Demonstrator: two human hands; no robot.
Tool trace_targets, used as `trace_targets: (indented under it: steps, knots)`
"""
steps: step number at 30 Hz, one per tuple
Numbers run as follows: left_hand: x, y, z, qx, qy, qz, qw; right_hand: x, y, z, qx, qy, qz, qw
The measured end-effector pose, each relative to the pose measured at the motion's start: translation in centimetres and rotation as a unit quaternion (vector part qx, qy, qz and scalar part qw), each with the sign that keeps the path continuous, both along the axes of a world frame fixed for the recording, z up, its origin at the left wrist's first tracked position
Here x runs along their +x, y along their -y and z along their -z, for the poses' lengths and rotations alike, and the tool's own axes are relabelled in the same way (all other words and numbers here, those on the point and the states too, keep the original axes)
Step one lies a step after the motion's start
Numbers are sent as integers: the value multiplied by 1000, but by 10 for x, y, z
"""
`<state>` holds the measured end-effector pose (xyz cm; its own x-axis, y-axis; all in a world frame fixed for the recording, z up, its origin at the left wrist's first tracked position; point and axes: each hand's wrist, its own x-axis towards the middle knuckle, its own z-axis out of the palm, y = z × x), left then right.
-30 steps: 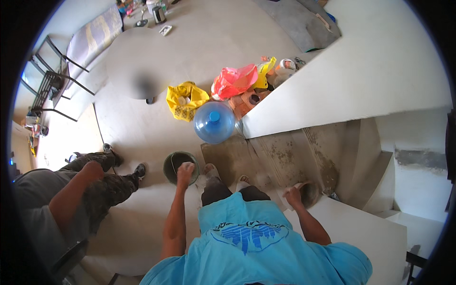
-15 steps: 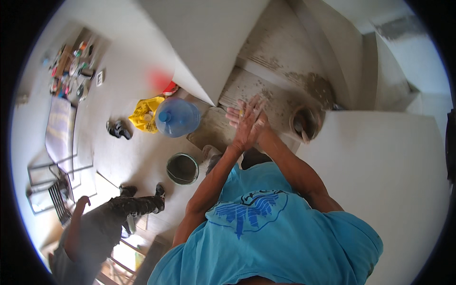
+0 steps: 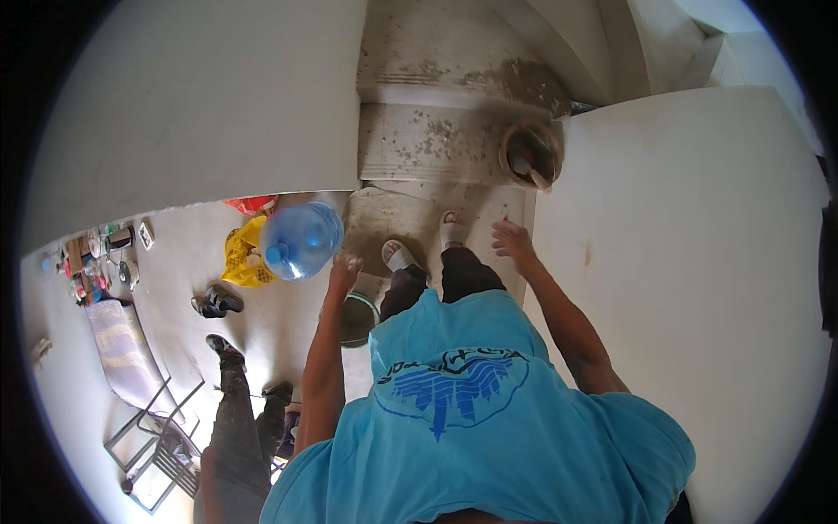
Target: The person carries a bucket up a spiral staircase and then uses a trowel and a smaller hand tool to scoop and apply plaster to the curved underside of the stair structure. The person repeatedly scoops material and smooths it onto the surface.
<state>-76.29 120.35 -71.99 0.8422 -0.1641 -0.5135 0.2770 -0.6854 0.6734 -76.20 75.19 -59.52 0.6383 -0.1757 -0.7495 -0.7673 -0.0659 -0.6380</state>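
Observation:
My left hand [image 3: 346,268] hangs loosely beside the large blue water bottle [image 3: 301,241], its fingers slightly bent and pale with dust at the tips. It holds nothing that I can see. Below it stands a dark bucket [image 3: 356,321], partly hidden by my left forearm. On the other side, my right hand [image 3: 513,241] is empty near the white wall, the fingers bent a little and apart. Ahead of it, a round bucket [image 3: 531,144] with a tool handle [image 3: 540,181] sticking out stands on the step.
Steps [image 3: 419,144] spattered with mortar rise ahead of my feet. A yellow bag [image 3: 247,253] and a pair of dark shoes [image 3: 217,301] lie on the left. Another person [image 3: 236,428] stands at the lower left, near a metal-framed chair [image 3: 166,445]. White walls flank the steps.
My hands were pressed together before me; now they are apart, one on each side. The view has turned, and the other person has shifted in it.

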Motion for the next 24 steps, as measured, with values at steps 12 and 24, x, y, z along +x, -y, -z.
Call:
trace_targets:
  steps: [12, 24]
  knots:
    - [-114, -19, -43, -105, -272, -367, 883, -17, 221, 125, -353, 40, -58, 933]
    - [30, 140, -98, -122, -207, -262, 935, 60, 234, 214, -328, -45, 46, 942]
